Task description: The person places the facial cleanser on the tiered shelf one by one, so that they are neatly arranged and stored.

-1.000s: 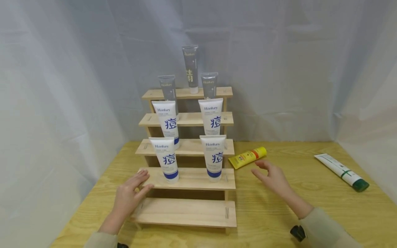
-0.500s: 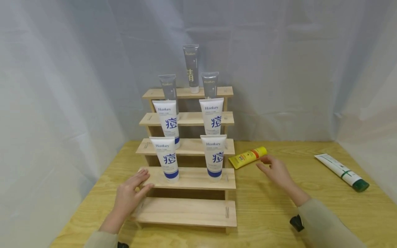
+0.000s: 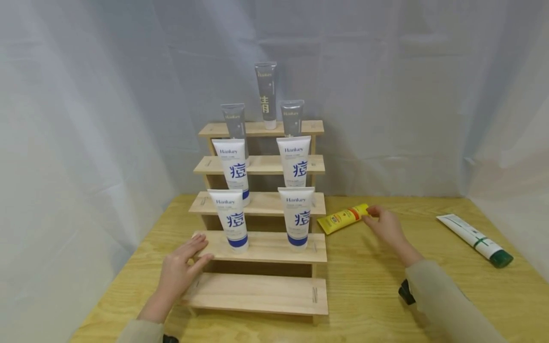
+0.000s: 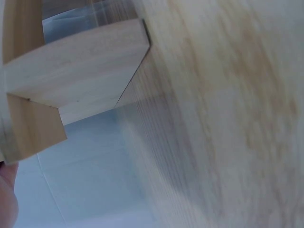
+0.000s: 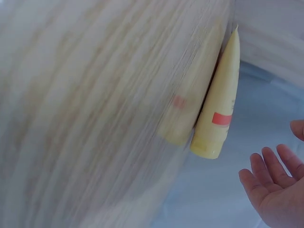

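In the head view my left hand (image 3: 182,267) rests at the left end of a stepped wooden rack's (image 3: 257,293) second shelf from the front, its fingers on the board's edge. Only a bit of that hand (image 4: 6,197) shows in the left wrist view, beside a wooden board. A yellow tube (image 3: 340,220) with a red band lies on the table right of the rack. My right hand (image 3: 386,231) is at its cap end, fingertips overlapping the cap in the head view. The right wrist view shows the hand (image 5: 278,190) with loosely bent fingers and a gap to the tube (image 5: 219,97).
White tubes with blue print, such as the front left one (image 3: 231,221), stand on the middle shelves. Grey tubes, one at the top (image 3: 267,95), stand behind. A white tube with a green cap (image 3: 473,238) lies far right on the table (image 3: 364,295). Pale curtains (image 3: 386,95) surround the table.
My right hand has moved right and slightly away from me, along the yellow tube to its cap end. My left hand stays on the rack. The yellow tube lies in place.
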A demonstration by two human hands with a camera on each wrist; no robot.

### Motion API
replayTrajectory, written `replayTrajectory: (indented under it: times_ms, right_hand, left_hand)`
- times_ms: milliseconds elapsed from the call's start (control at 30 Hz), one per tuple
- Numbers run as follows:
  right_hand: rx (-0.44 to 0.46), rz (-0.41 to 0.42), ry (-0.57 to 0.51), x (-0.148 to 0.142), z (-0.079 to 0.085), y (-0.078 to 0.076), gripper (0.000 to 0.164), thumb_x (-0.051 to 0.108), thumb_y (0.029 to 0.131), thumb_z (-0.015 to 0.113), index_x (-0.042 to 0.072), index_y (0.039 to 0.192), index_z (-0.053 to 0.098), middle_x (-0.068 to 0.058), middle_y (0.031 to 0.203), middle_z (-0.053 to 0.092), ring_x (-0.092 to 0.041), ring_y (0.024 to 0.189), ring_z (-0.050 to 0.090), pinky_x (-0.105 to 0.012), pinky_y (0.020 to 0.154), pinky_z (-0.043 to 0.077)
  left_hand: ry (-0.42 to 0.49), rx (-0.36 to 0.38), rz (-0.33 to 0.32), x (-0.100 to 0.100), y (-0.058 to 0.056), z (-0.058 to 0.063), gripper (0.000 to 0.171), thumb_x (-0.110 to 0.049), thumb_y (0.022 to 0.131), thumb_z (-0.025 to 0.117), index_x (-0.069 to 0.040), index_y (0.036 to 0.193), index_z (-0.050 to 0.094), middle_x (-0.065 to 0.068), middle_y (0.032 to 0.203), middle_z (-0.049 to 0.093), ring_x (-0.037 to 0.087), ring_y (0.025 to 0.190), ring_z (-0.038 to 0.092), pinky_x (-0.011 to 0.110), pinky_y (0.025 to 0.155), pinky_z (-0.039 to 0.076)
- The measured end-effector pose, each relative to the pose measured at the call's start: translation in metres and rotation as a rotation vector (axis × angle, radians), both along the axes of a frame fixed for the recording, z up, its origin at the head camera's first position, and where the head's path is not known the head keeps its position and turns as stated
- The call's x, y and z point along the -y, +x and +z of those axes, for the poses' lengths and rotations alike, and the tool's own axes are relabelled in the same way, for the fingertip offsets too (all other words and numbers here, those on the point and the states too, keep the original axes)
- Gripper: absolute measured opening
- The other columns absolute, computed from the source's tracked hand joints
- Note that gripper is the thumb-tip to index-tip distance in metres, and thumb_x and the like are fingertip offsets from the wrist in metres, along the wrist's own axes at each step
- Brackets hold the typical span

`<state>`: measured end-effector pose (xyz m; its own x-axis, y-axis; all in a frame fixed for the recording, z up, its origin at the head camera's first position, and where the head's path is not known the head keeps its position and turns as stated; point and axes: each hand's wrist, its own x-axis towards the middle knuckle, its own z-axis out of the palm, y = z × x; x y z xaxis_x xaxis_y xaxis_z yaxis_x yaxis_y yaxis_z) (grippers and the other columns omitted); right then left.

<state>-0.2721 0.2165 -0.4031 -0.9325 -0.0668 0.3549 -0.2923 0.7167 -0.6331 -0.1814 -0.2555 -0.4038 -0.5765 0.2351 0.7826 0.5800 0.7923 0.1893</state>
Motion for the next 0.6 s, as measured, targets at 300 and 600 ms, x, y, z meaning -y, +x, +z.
replayTrajectory:
  times_ms: [300,600]
  right_hand:
    - [0.044,0.002,0.11,0.0,0.0,-0.021,0.035,0.015,0.086,0.058,-0.01,0.109,0.052,-0.029,0.107,0.054,-0.041,0.098,0.051,-0.051,0.082,0.044]
    - [-0.041,0.172,0.34,-0.002,-0.005,-0.04,0.047,0.017,0.078,0.069,-0.01,0.112,0.051,-0.027,0.11,0.054,-0.041,0.102,0.049,-0.052,0.088,0.041]
  left_hand:
    - [0.005,-0.008,-0.008,0.001,0.001,0.001,0.036,-0.02,0.064,0.076,0.003,0.09,0.066,0.018,0.102,0.062,0.033,0.093,0.059,0.035,0.085,0.042]
    - [-0.002,0.016,0.006,0.0,0.001,0.001,0.036,-0.018,0.063,0.077,0.002,0.09,0.066,0.018,0.103,0.061,0.033,0.094,0.059,0.039,0.083,0.044]
